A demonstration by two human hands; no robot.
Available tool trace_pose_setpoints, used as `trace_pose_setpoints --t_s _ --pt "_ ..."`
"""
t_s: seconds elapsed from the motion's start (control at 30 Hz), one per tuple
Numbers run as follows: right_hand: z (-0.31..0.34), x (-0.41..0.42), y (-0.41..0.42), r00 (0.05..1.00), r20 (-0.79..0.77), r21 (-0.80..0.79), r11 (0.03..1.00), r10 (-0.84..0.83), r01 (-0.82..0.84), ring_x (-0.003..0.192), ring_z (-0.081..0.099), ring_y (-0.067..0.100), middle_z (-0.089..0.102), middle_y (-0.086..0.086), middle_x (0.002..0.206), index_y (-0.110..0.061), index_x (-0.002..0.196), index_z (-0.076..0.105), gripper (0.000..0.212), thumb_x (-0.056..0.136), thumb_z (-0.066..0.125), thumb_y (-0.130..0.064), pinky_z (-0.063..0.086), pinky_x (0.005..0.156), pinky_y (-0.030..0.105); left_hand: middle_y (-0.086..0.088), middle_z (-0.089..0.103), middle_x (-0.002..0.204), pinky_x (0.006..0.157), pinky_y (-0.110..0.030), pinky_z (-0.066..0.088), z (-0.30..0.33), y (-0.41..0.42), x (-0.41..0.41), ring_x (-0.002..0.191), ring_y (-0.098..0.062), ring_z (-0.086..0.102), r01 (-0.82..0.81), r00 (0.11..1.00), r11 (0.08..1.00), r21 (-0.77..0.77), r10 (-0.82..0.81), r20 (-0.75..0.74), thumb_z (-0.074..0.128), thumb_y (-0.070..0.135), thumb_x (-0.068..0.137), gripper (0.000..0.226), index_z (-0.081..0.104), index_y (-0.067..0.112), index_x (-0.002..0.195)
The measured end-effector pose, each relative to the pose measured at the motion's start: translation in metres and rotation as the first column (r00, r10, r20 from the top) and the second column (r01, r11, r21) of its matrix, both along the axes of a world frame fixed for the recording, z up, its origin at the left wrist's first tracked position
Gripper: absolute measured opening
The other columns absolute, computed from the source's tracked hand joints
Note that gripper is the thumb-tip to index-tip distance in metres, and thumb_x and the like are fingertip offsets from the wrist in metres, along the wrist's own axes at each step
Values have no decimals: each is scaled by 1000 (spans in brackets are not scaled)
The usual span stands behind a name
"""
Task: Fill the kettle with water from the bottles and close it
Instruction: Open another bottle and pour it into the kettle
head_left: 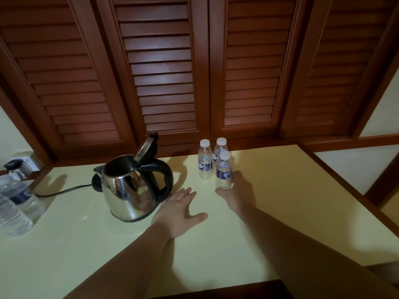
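While the shiny steel kettle [127, 190] with its black handle stands lid-up on the pale yellow tabletop [280, 201], the right hand [237, 190] wraps the nearest small clear plastic water bottle [224, 171], white cap on, two more bottles [205, 160] standing just behind. That thin plastic looks light and squashy, so a mid-body grip seems wise. Left hand [179, 210] rests flat, fingers spread, beside the kettle's base. Larger bottles [15, 199] sit far left, and dark louvred shutters [164, 72] rise behind.
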State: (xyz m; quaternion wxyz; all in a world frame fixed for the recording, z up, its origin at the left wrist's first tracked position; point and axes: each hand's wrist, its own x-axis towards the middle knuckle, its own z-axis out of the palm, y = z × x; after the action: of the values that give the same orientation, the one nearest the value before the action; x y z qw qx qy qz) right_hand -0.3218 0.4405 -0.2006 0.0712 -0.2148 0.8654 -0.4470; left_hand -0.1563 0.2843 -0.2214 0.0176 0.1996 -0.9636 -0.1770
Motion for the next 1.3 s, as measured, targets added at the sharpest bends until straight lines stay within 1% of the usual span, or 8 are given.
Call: trace_pose_setpoints --t_s 0.27,0.5,0.57,0.63,0.77,0.9,1.13,1.3 --pt "-2 -7 -6 1000 0 39 999 -27 27 96 69 24 72 -1 111 -22 116 58 48 78 84 -35 57 84 39 23 12 170 128 -38 9 1 0 1 157 -1 4 3 1000 1000 12 -3 -19 41 89 83 96 20 41 163" --pt "-10 1 -4 996 21 23 996 -87 87 117 62 27 63 3 131 -17 139 48 85 68 91 -37 52 97 41 21 14 170 127 -38 11 1 0 2 157 -3 7 8 999 1000 21 -7 -45 43 88 83 95 24 39 162" --pt "-12 9 1 991 -17 -22 991 -130 130 112 61 26 59 2 125 -20 132 50 75 70 89 -34 52 93 39 20 18 169 128 -38 13 1 0 3 157 -3 10 1 998 999 37 2 -70 47 86 82 93 29 38 160" --pt "-12 17 8 987 -81 -19 991 -136 134 97 61 21 59 -3 108 -23 115 53 52 75 84 -34 51 79 34 19 21 169 128 -38 15 1 -1 4 156 -3 12 1 996 999 52 4 -89 50 83 81 93 30 38 160" --pt "-7 35 15 982 -189 102 995 14 5 84 57 14 57 -11 88 -24 90 59 24 81 77 -38 47 69 30 14 23 169 129 -37 12 -1 -2 10 157 -5 12 64 993 996 67 -57 -104 53 75 86 90 26 36 162" --pt "-3 62 9 941 -290 188 974 177 -125 83 51 11 56 -12 83 -25 84 59 16 86 71 -36 46 71 29 9 33 167 127 -24 4 -6 -7 36 156 -4 17 132 978 988 81 -117 -172 55 56 99 68 38 30 159" --pt "-14 152 -47 878 -394 112 962 272 -247 76 52 14 58 -5 76 -17 78 66 13 86 71 -25 44 68 31 15 50 154 116 -6 17 -12 -37 140 145 7 34 165 957 984 67 -143 -253 60 50 98 47 64 30 140" --pt "-24 228 -100 841 -369 108 917 395 -383 83 52 9 62 -7 86 -19 85 70 14 90 67 -32 43 73 26 16 59 144 116 -13 31 -11 -78 223 137 8 45 45 955 995 84 -19 -296 61 50 95 42 70 32 132"
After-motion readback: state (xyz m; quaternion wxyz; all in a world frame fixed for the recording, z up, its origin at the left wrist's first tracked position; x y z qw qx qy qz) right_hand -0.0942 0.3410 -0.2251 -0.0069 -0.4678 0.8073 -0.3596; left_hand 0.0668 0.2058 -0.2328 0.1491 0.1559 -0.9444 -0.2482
